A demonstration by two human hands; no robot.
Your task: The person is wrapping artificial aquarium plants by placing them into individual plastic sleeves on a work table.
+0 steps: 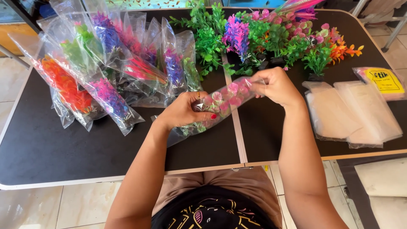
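Both hands hold one clear plastic bag [224, 101] with a pink and green artificial plant inside, above the middle of a black table [63, 148]. My left hand [184, 111] grips the lower part of the bag, thumb on top. My right hand [275, 85] pinches the bag's upper end. The bag lies slanted from lower left to upper right.
A heap of bagged colourful plastic plants [106, 63] lies at the left. Loose unbagged plants [271, 38] stand at the back centre and right. A stack of empty clear bags [352, 112] and a yellow-labelled packet [383, 80] lie at the right. The tiled floor [42, 203] shows below.
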